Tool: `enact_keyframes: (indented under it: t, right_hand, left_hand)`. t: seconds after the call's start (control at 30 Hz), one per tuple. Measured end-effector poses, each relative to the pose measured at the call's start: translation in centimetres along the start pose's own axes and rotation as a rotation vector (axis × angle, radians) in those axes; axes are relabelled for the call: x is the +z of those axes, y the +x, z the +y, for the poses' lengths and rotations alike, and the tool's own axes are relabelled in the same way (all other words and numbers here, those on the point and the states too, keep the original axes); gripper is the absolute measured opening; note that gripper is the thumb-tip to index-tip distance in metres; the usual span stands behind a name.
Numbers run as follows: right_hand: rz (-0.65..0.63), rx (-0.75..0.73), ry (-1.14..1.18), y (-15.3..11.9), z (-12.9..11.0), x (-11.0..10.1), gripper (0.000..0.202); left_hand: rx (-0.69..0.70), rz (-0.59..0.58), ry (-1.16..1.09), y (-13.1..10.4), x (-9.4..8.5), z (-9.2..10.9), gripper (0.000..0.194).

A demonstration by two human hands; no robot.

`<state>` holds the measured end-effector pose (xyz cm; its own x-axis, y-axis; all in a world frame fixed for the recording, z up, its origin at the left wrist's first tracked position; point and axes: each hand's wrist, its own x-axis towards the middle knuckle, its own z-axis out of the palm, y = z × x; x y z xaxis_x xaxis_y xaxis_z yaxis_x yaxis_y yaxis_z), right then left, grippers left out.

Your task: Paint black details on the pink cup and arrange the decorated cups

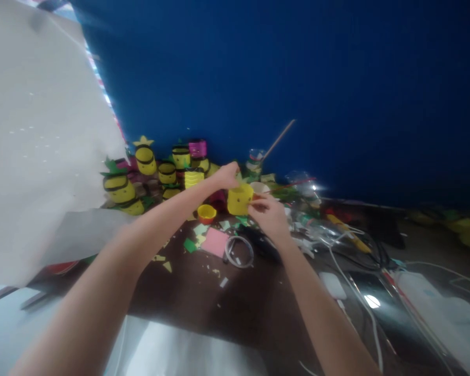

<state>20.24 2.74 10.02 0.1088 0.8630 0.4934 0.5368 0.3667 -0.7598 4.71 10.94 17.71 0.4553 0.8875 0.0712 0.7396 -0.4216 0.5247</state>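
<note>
Yellow cup (239, 201): at the far middle of the dark table (219, 297), between the two hands, face-like dots toward the near side; whether its base bears on the table cannot be told.
Right hand (273, 215): thumb and fingers narrowed on the cup's right wall; this hold probably steadies it and leaves the rim accessible.
Left hand (227, 176): at the rim, far left, fingers bent; blur hides their tips, so whether they grip anything cannot be told.
White cup (260, 188): just beyond the yellow cup, to the right, partly covered.
Small yellow bowl (207, 211): near left of the yellow cup, apparently kept within reach.
Pink paper (214, 242): nearer, among cut scraps; the clear ring (239, 252) overlaps its right edge, perhaps simply set down there.
Yellow containers (144, 159): grouped far left, probably to keep the working area free; several overlap, making the count uncertain.
Stick (280, 138): leaning right from a clear vessel (256, 155); contents indistinct.
Cables (356, 284): right side, tangled; some run out of view.
White sheet (43, 130): left, cut off by the frame.
</note>
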Motion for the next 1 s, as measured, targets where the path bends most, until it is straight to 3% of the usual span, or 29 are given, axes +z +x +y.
enact_keyframes:
  t: [0.63, 1.0]
  right_hand:
    - [0.008, 0.012, 0.007, 0.09, 0.27, 0.16, 0.012]
    - [0.150, -0.017, -0.008, -0.81, -0.29, -0.09, 0.008]
  left_hand:
    - [-0.011, -0.023, 0.072, -0.05, -0.15, 0.66, 0.050]
    - [-0.017, -0.015, 0.034, 0.08, 0.19, -0.15, 0.055]
